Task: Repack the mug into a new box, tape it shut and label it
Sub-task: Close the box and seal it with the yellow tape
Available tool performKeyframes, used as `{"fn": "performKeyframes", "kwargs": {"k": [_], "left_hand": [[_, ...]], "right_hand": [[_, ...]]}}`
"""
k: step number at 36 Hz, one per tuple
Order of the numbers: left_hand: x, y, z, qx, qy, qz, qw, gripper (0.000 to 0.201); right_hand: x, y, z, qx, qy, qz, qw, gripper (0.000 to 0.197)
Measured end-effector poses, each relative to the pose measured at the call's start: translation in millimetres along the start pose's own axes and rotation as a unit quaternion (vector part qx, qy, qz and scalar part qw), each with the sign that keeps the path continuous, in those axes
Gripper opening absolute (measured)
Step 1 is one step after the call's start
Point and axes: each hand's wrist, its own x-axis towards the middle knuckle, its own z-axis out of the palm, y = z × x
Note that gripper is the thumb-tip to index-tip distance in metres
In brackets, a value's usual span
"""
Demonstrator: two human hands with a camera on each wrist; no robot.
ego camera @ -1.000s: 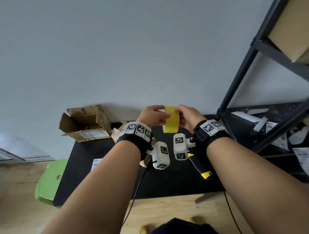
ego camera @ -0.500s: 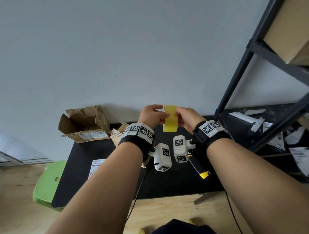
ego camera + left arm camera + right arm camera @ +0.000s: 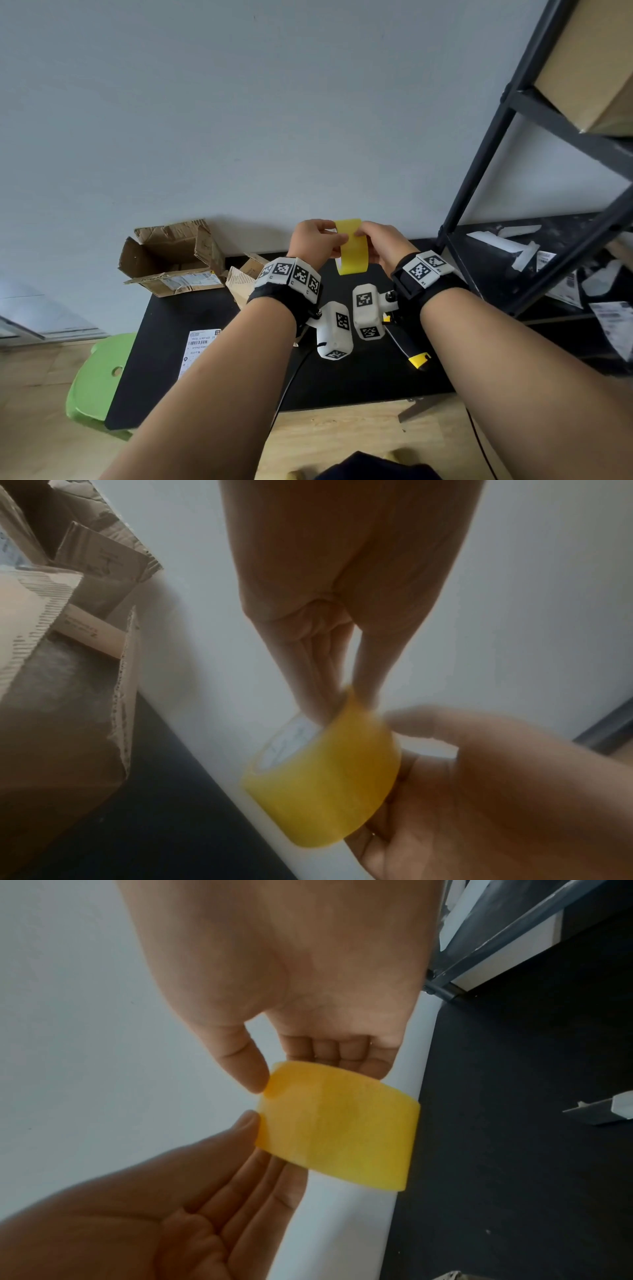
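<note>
A yellow tape roll (image 3: 352,255) is held in the air above the back of the black table (image 3: 205,308), close to the wall. My left hand (image 3: 337,236) pinches the roll's top rim; its fingertips (image 3: 337,696) meet on the yellow edge of the roll (image 3: 325,785). My right hand (image 3: 363,236) grips the roll (image 3: 342,1129) from the other side, thumb (image 3: 248,1072) on the front and fingers behind it. No mug is visible in any view.
A torn open cardboard box (image 3: 171,257) stands at the table's back left, with a smaller box (image 3: 245,277) beside it. A printed label (image 3: 198,346) lies front left and a yellow-black knife (image 3: 412,353) under my right wrist. A black shelf rack (image 3: 479,178) stands right and a green stool (image 3: 99,380) left.
Both hands have stayed on the tape roll at about the same spot. The fingers have shifted slightly along its rim.
</note>
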Motion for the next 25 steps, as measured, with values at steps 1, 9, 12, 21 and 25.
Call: {"fn": "performKeyframes", "kwargs": {"k": [1, 9, 12, 21, 25], "left_hand": [[-0.5, 0.0, 0.6, 0.0, 0.001, 0.002, 1.0, 0.046], [1.2, 1.8, 1.4, -0.01, 0.019, 0.003, 1.0, 0.05], [3.5, 1.3, -0.6, -0.013, 0.03, -0.001, 0.999, 0.049], [2.7, 2.0, -4.6, -0.003, 0.01, 0.0, 1.0, 0.053], [0.9, 3.1, -6.9, 0.005, -0.022, -0.005, 1.0, 0.057]], "right_hand": [[-1.6, -0.8, 0.6, 0.002, 0.002, -0.001, 1.0, 0.029], [-3.4, -6.0, -0.1, -0.054, -0.011, -0.004, 0.998, 0.015], [-0.5, -1.4, -1.3, -0.077, -0.025, -0.016, 0.997, 0.03], [1.2, 2.1, 0.9, -0.029, -0.012, -0.012, 0.999, 0.013], [1.2, 0.8, 2.4, 0.003, -0.001, -0.011, 1.0, 0.01]]}}
